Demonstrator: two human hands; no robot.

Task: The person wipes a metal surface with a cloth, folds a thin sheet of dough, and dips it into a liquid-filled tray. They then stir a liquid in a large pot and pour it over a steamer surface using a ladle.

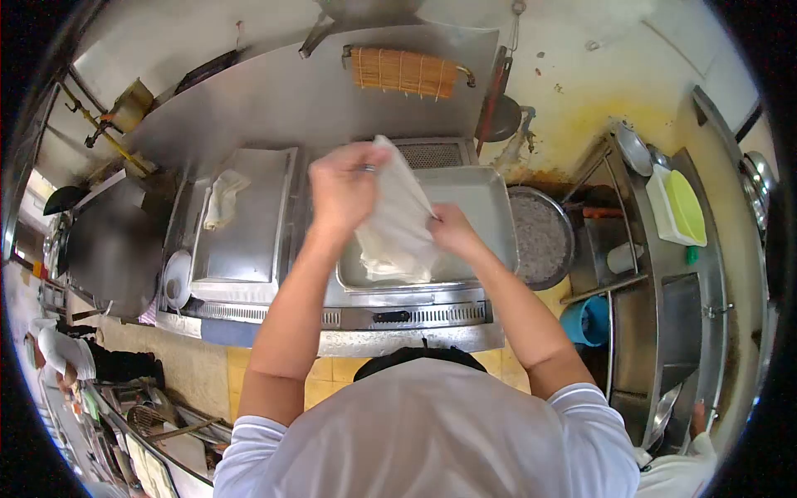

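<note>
Above the rectangular metal tray (477, 195), I list one limp white sheet (394, 212), grasped twice: left hand (343, 189) closed on its upper end, right hand (454, 231) pinching its right edge; tray contact, I cannot tell. To the tray's left, one flat metal panel (249, 236) bearing one crumpled cloth (224, 199); to its right, one round basin (541, 236).

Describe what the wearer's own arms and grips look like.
Short white sleeves end above the elbows, leaving both forearms bare. The left grip and right grip are ungloved human hands, with what looks like a ring on a left finger. No cables show.
</note>
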